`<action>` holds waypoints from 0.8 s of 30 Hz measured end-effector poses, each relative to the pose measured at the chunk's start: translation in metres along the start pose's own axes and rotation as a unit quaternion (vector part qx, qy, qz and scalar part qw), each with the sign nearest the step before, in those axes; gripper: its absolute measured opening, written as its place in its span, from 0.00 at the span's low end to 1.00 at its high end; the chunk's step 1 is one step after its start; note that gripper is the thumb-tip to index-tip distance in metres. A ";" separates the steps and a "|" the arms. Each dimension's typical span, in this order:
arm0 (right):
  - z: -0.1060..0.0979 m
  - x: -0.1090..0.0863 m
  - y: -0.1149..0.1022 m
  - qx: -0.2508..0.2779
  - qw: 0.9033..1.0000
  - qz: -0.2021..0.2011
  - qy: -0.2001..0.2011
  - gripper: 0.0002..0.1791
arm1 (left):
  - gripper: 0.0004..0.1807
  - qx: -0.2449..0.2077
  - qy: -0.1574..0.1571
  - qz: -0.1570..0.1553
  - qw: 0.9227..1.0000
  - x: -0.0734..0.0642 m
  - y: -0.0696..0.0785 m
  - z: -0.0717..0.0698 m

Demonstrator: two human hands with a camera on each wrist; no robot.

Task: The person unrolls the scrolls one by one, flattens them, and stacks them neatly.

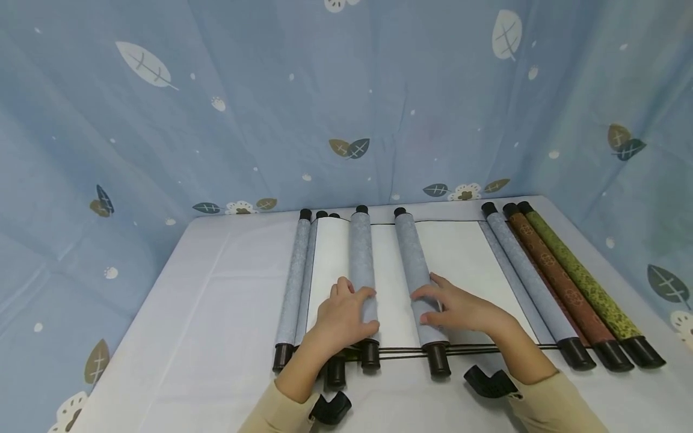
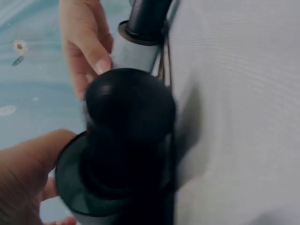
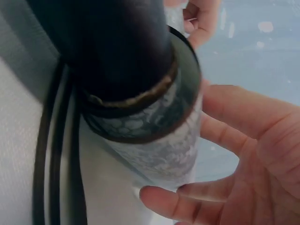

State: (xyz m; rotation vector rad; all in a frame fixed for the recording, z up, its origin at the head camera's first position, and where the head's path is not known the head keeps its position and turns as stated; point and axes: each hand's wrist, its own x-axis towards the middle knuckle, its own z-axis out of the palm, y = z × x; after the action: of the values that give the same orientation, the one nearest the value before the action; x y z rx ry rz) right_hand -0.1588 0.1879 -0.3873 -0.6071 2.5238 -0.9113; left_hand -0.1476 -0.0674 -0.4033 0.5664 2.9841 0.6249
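My left hand (image 1: 343, 310) holds a grey-blue scroll roll (image 1: 361, 246) with black end knobs, thumb and fingers against its near half. A second grey-blue scroll roll (image 1: 412, 252) lies slightly tilted to the right of it, gripped by my right hand (image 1: 455, 307) between thumb and fingers. White paper (image 1: 385, 270) shows between the two rolls, and more white paper (image 1: 465, 264) spreads to the right. In the left wrist view a black knob (image 2: 126, 108) hides much of the left roll. The right wrist view has my fingers (image 3: 168, 201) around the patterned roll.
Another grey-blue roll (image 1: 292, 288) lies left of the paper. To the right lie a grey-blue roll (image 1: 530, 282), a brown scroll (image 1: 563, 282) and a green scroll (image 1: 585, 276). Dark cords (image 1: 400, 352) run along the near side. A patterned blue curtain (image 1: 303, 108) stands behind the white table (image 1: 216, 331).
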 end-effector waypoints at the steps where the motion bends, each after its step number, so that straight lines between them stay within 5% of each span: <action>1: 0.000 0.001 0.000 0.001 1.000 0.002 0.006 0.25 | 0.28 0.006 0.004 -0.002 1.000 0.001 0.000 0.001; 11: 0.003 0.001 -0.003 -0.049 0.997 0.038 0.051 0.32 | 0.28 -0.014 0.035 -0.022 0.999 0.004 0.000 0.007; 24: -0.002 -0.002 -0.002 -0.026 0.998 0.036 0.037 0.31 | 0.25 -0.007 0.016 -0.009 1.000 0.004 -0.004 -0.001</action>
State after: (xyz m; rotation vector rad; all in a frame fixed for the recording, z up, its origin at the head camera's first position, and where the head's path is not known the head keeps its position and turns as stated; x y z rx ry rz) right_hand -0.1581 0.1884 -0.3838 -0.5044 2.6248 -0.8601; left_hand -0.1524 -0.0698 -0.4042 0.5333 3.0083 0.6579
